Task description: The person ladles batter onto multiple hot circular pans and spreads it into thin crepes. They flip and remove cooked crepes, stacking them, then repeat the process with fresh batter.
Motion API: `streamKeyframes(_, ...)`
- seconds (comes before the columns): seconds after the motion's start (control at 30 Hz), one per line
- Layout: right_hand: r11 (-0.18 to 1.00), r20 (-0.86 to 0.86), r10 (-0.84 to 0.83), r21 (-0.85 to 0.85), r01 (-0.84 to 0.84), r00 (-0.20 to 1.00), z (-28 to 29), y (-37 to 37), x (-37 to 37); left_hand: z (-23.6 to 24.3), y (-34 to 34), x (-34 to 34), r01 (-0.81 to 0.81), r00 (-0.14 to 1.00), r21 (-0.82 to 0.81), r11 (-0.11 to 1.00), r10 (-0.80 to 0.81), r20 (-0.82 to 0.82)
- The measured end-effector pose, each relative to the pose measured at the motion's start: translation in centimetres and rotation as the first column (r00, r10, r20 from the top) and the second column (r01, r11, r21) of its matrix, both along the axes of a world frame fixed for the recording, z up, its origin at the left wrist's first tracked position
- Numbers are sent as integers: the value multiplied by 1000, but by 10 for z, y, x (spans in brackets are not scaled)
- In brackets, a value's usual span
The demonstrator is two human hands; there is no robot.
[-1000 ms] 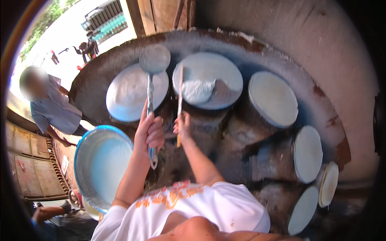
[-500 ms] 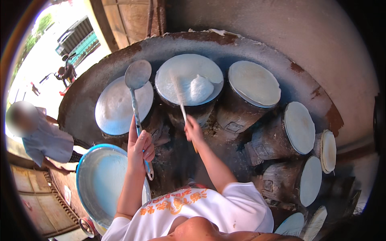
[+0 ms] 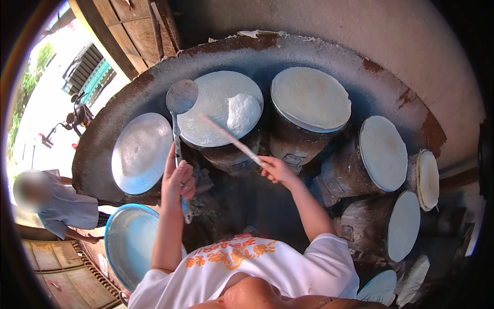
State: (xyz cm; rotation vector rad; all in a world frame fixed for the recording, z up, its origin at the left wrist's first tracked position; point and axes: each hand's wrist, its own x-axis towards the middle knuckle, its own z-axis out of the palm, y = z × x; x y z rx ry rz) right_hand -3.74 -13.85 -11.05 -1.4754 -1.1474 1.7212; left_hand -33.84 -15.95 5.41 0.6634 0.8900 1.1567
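My left hand (image 3: 178,180) is closed round the handle of a long ladle (image 3: 182,97), its round bowl held up over the left edge of a griddle. My right hand (image 3: 276,169) grips a pale, slim stick-like spreader (image 3: 234,142), angled up and left. The spreader's far end lies over the near part of the round griddle (image 3: 206,136). A thin white layer of batter (image 3: 216,95) coats that griddle. Toward its right side a thick white lump of batter (image 3: 243,112) sits on the layer. Whether the spreader touches the layer I cannot tell.
Left of the coated griddle stands a shiny metal griddle (image 3: 141,154). Several drum stoves with pale flatbreads (image 3: 311,98) curve round to the right. A large blue-rimmed basin (image 3: 126,247) of white liquid is at lower left. A person (image 3: 67,201) stands beyond it.
My right hand has moved right, and the spreader has swung from steep to slanting left. The lump looks narrower and taller. My view has turned, and the ladle now overlaps the coated griddle's left edge.
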Motion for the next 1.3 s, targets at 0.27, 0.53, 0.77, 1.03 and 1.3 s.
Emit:
streamKeyframes(0.27, 681, 574, -315, 691, -241, 756, 5, 58, -11, -18, 104, 74, 321, 682, -276, 906, -19, 731)
streamKeyframes(0.53, 727, 656, -443, 662, -183, 611, -35, 38, 41, -21, 126, 70, 474, 500, -413, 777, 149, 853)
streamKeyframes(0.77, 752, 688, -332, 606, -259, 645, -6, 56, 62, -15, 125, 52, 415, 584, -503, 758, 202, 786)
streamKeyframes(1.03, 872, 336, -472, 313, 376, 815, -24, -18, 12, -48, 120, 58, 271, 768, -438, 857, 81, 635)
streamKeyframes(1.3, 553, 250, -510, 828, 91, 823, -13, 1, -92, -112, 45, 89, 329, 199, -270, 905, 213, 957)
